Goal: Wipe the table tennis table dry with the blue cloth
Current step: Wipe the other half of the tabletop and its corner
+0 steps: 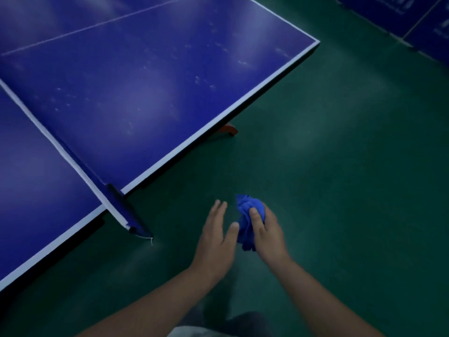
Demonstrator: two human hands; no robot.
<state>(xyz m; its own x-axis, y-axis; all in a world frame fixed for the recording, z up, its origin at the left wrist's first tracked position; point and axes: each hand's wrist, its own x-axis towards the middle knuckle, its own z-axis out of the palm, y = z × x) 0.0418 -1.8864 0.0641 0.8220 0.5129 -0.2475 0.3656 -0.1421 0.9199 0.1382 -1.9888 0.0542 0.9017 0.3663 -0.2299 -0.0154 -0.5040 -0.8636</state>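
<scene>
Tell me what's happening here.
A person stands on the green floor beside a blue table tennis table with white edge lines. Their right hand grips a bunched-up blue cloth, held over the floor and off the table. The left hand is open close beside it. Pale water droplets speckle the table surface beyond the white-topped net. The cloth is not yet on the table.

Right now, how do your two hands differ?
The left hand is open with straight fingers and grips nothing; the right hand grips the bunched cloth. The left hand is nearer the table; the right hand is farther out. Both hang over the floor, off the table.
</scene>
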